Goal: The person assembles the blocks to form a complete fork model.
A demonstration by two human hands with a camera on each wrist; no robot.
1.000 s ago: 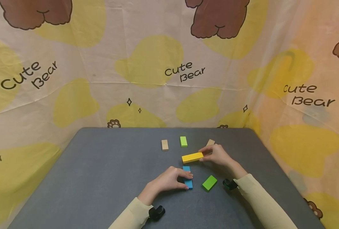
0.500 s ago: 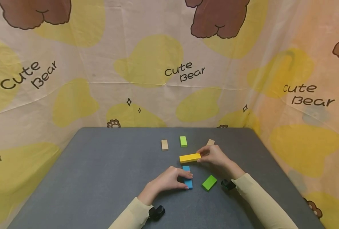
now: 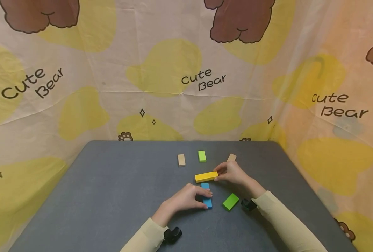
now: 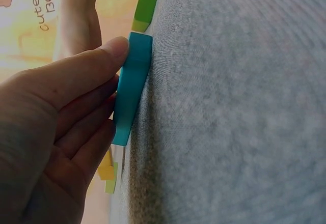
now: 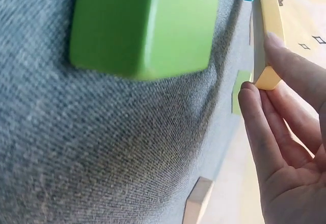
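A blue block (image 3: 207, 203) lies lengthwise on the grey table, and my left hand (image 3: 184, 197) grips it from the left. In the left wrist view the thumb presses one side of that blue block (image 4: 135, 76) while the other fingers are at its far part. My right hand (image 3: 235, 175) pinches the right end of a yellow block (image 3: 205, 177), held crosswise just beyond the blue one. The right wrist view shows thumb and fingertips on the end of the yellow block (image 5: 270, 56), above the table surface. A green block (image 3: 230, 202) lies right of the blue block.
Farther back on the grey table (image 3: 126, 175) lie a wooden block (image 3: 181, 160), a light green block (image 3: 202, 156) and a second wooden block (image 3: 231, 157), partly behind my right hand. A patterned cloth (image 3: 161, 70) hangs beyond the table's back edge.
My right hand has moved left and slightly nearer with the yellow block, which now stands at the far end of the blue block. My left hand stays on the blue block.
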